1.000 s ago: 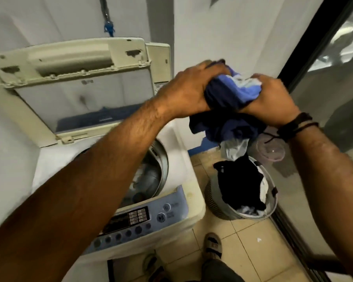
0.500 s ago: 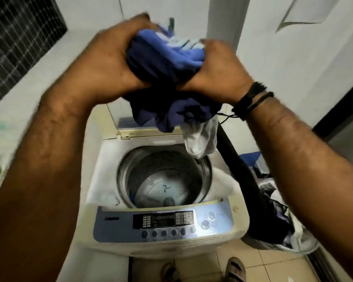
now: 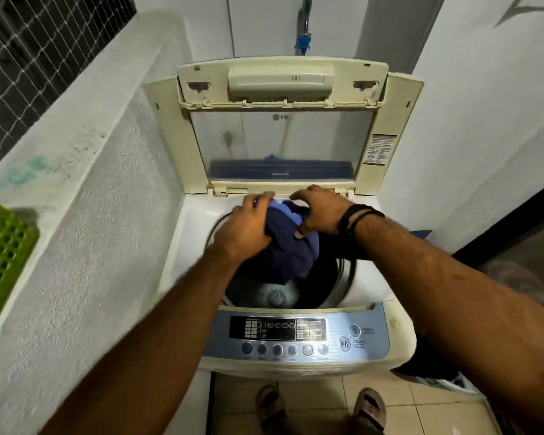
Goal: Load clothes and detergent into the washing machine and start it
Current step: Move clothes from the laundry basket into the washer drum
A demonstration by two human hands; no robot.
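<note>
A top-loading washing machine [image 3: 189, 233] stands in front of me with its lid [image 3: 283, 146] folded up against the wall. A bundle of blue clothes [image 3: 291, 249] hangs over the open drum [image 3: 339, 284], partly inside it. My left hand [image 3: 242, 229] presses on the bundle's left side. My right hand [image 3: 321, 211] rests on its top, fingers spread and loosening, thumb still against the cloth. The drum's bottom shows below the clothes. The control panel [image 3: 295, 335] with its buttons faces me at the machine's front.
A rough white wall ledge [image 3: 85, 189] runs along the left, with a green perforated basket [image 3: 1, 255] on it. A laundry basket with dark clothes [image 3: 433, 368] sits on the tiled floor at the right. My sandalled feet [image 3: 368, 409] stand below the machine.
Both hands carried the blue bundle from the laundry basket at the right, over the machine, then down to the drum opening. My right hand's fingers have opened on it.
</note>
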